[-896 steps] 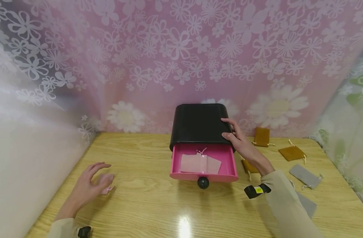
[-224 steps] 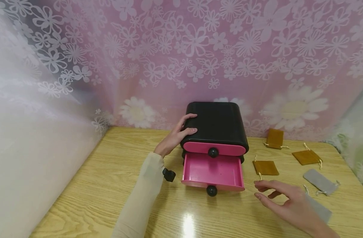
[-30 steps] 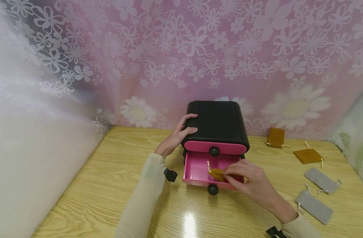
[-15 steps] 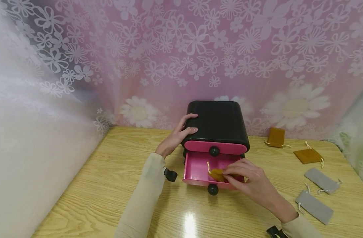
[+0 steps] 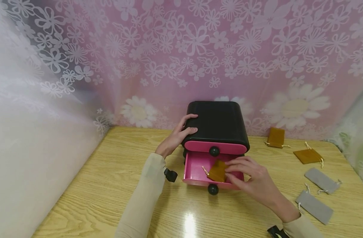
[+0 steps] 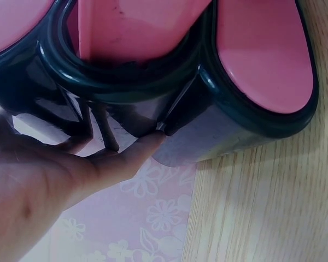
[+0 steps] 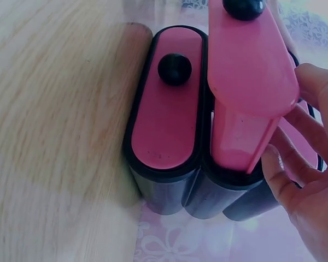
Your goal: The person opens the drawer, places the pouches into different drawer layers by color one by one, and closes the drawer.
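A black drawer cabinet [image 5: 217, 120] with pink drawers stands on the table. My left hand [image 5: 175, 137] rests over its upper left edge, two fingertips on the top; in the left wrist view other fingers lie against its side. Below the closed top drawer, the middle drawer [image 5: 194, 165] is pulled out. Inside it a mustard-brown drawstring pouch [image 5: 217, 171] lies spread, its cord toward the left. My right hand [image 5: 252, 175] reaches over the drawer's right side, thumb and fingers apart at the pouch's right edge. In the right wrist view its fingers [image 7: 281, 164] are beside the drawer wall.
Two more brown pouches [image 5: 276, 137] [image 5: 308, 155] lie at the back right of the table [image 5: 133, 198]. Nearer are two grey pouches [image 5: 322, 180] [image 5: 314, 207]. A flowered curtain [image 5: 157, 66] hangs behind. The bottom drawer [image 7: 167, 120] is closed.
The brown pouch, pinched and bunched half a second ago, now lies spread in the drawer; my right fingers have parted. Earlier, the top drawer stood open with pink pouches; now it is closed.
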{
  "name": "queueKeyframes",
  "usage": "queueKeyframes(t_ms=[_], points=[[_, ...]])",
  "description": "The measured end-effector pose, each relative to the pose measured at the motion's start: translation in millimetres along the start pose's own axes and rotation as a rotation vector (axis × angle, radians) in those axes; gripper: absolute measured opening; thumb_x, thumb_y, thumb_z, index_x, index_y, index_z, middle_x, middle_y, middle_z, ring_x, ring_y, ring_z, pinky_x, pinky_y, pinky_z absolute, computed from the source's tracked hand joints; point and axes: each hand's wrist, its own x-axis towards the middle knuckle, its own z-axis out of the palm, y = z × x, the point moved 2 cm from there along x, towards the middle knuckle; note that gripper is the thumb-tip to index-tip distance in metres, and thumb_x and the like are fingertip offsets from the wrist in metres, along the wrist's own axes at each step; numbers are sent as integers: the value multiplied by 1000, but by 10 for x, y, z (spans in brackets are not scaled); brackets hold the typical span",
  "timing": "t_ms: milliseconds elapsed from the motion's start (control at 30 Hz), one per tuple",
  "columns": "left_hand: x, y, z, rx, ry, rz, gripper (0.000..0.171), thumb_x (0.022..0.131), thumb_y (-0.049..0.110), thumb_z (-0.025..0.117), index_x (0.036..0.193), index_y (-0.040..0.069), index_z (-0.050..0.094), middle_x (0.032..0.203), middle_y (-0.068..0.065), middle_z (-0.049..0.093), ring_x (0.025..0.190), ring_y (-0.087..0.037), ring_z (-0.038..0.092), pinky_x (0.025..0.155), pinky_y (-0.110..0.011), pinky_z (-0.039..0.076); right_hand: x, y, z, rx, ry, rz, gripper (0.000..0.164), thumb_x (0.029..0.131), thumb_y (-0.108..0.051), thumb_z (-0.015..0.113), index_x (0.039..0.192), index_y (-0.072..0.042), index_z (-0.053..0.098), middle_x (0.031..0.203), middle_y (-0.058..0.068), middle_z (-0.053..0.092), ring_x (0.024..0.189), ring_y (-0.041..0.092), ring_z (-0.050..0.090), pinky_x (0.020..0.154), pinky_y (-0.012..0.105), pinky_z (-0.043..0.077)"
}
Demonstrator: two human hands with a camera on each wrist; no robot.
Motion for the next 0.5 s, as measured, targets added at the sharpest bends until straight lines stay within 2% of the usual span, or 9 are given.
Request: queueKeyframes(t_ms=[100, 133, 333, 500], points=[[-2, 0, 1, 0, 1, -1, 47, 103, 31, 54, 147, 43, 42, 152, 1, 42, 132, -23, 54, 117, -48, 40, 4, 3, -29, -8, 10, 13, 34, 69, 1, 91, 98, -12, 80, 104, 4, 78, 103, 8, 62, 95, 3, 44], [-1, -1, 0, 0, 2, -2, 47, 103, 31, 54, 147, 43, 42, 153, 1, 42, 132, -23, 54, 117, -48, 40, 6, 2, -39, -13, 14, 17, 42, 62, 9, 90, 98, -12, 80, 104, 4, 78, 102, 8, 62, 95, 3, 44], [8, -15, -7, -17, -1, -4, 47, 103, 31, 54, 146, 43, 42, 151, -1, 43, 130, -24, 56, 115, -47, 42, 1, 32, -112, -17, 37, 28, 46, 62, 10, 89, 100, -13, 79, 105, -1, 77, 103, 6, 62, 98, 3, 42], [9, -14, -6, -14, 0, -2, 47, 103, 32, 54, 147, 43, 42, 152, -1, 43, 130, -24, 56, 115, -47, 42, -14, 68, -188, -28, 47, 51, 43, 65, 6, 89, 102, -14, 79, 103, -3, 75, 104, 2, 62, 95, 4, 44]])
